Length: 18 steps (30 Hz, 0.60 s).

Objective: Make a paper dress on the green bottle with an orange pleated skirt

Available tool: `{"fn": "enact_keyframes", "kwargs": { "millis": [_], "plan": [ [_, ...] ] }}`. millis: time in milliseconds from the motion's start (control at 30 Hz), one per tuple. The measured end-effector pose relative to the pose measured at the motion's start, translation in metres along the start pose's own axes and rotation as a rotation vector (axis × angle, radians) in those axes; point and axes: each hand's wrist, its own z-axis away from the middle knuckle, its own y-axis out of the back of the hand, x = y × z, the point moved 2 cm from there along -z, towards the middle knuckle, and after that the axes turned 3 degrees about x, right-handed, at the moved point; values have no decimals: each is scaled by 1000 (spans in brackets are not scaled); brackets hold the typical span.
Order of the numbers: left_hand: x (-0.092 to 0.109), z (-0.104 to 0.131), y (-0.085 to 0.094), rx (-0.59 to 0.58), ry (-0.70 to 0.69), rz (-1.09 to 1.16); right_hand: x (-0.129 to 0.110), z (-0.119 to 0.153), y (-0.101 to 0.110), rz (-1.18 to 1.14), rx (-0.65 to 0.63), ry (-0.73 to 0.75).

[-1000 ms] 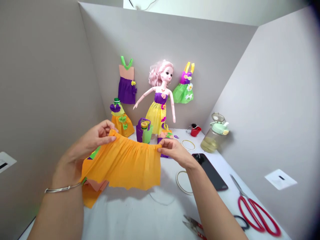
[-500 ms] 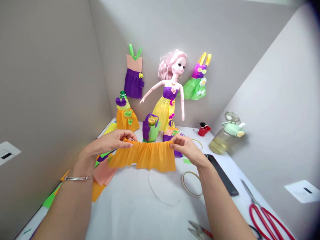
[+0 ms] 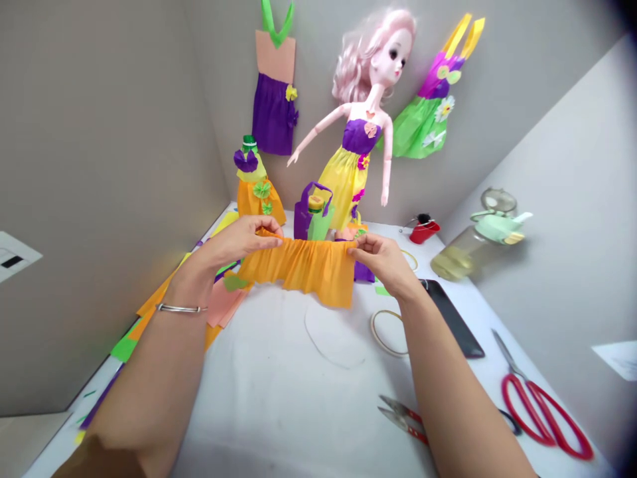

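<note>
A gathered orange skirt piece [image 3: 311, 271] is stretched between both hands above the white table. My left hand [image 3: 249, 238] pinches its top left corner, and my right hand [image 3: 375, 257] pinches the top right corner. A thin thread [image 3: 326, 355] lies curved on the table below it. Behind the piece stand a purple and green bag with a bottle inside [image 3: 313, 216] and a pink-haired doll [image 3: 355, 143] in a purple and yellow dress. A bottle in an orange skirt [image 3: 259, 189] is at the left.
Red-handled scissors [image 3: 540, 405], small snips [image 3: 403, 417], a tape ring [image 3: 389, 332], a black phone [image 3: 455, 322] and a tilted jar [image 3: 460, 252] are on the right. A red bucket [image 3: 424, 231] sits behind. Coloured paper sheets [image 3: 223, 302] lie left. Small dresses hang on the wall.
The camera view has shifted, so the doll and wall dresses appear higher and larger. Both hands still stretch the orange piece, which now appears higher in the picture.
</note>
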Motion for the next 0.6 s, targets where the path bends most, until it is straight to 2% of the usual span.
{"fn": "enact_keyframes", "kwargs": {
  "millis": [267,600],
  "plan": [
    [-12,-12,-9,29,-9,61,8,-8,-1,12,21,2],
    [-18,-18,-17,78,6,215,3,-20,2,102,5,19]
  ]
}}
